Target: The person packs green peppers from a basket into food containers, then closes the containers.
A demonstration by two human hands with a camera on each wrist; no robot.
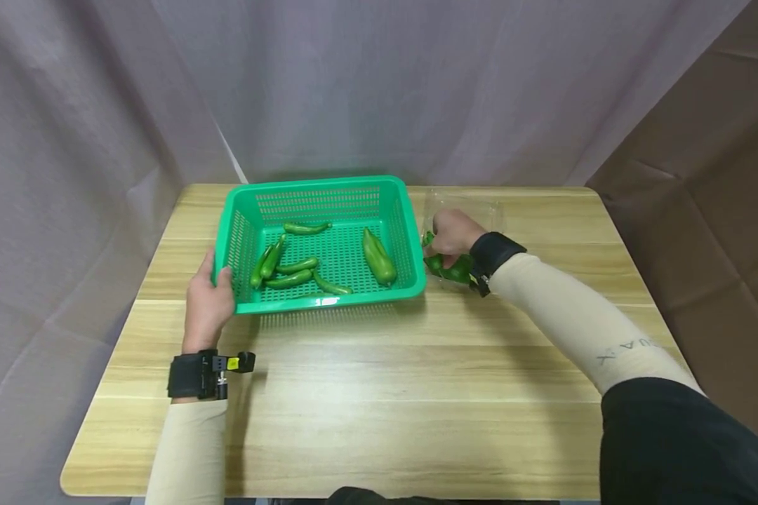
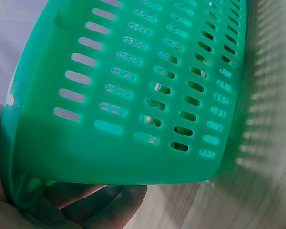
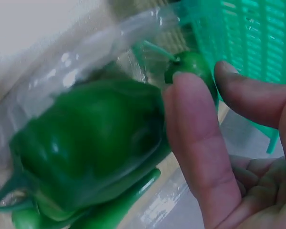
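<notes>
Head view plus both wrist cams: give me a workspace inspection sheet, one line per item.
Surface: wooden table, pale planks, bare toward the near edge.
Job's things: green basket holds seven green peppers; more peppers in a clear plastic bag right of the basket.
Clutter: nothing seen.
Hands: left hand grips the basket's near-left corner, fingers under its wall; right hand pinches a small pepper at the bag.
Cables: nothing seen; a black wrist camera strap on each arm.
Surroundings: grey cloth backdrop behind, brown panel at right.
</notes>
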